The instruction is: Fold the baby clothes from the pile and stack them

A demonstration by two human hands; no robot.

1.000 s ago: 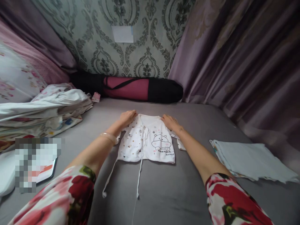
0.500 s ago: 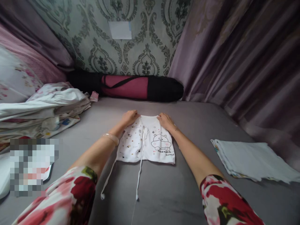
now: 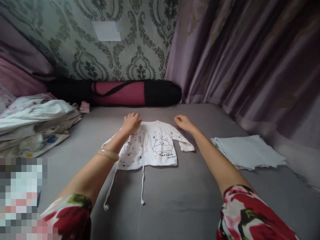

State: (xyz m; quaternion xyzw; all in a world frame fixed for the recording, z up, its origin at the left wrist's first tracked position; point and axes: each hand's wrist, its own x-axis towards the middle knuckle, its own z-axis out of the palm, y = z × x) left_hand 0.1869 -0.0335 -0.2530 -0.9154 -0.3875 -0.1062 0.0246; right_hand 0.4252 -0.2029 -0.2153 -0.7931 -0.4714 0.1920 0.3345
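Note:
A small white baby shirt (image 3: 160,133) with a cartoon animal print lies spread on the grey bed sheet (image 3: 160,196), both sleeves out to the sides. Two white ties hang from its lower edge toward me. My left hand (image 3: 132,122) rests over the shirt's left shoulder, fingers bent; whether cloth is pinched under it is hidden. My right hand (image 3: 184,122) is just above the right sleeve, off the cloth, its fingers curled together with nothing seen in them.
A pile of clothes (image 3: 37,116) lies at the left. Folded pale cloths (image 3: 247,151) lie at the right. A black and pink long bag (image 3: 120,93) runs along the wall. A pixelated patch covers the lower left corner.
The shirt's sleeves now show spread outward; before, they were out of sight. My right hand has let go of the shirt and moved right. The view has turned a little to the right.

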